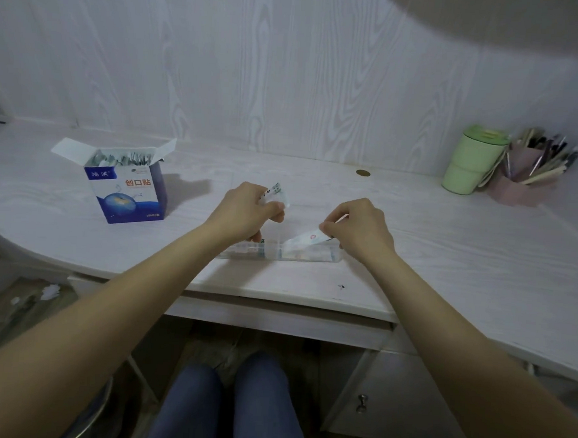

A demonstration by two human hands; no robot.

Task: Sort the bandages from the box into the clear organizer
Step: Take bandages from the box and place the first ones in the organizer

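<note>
Both hands (244,213) (361,227) hold bandages (305,239) over the organizer (312,255).

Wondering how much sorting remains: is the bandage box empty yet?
Not empty. The box stands upright with flaps open, and wrapped bandages still fill its top.

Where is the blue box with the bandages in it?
In the head view the blue box stands open on the white desk, at the left, farther left than the left hand and the clear organizer.
</note>
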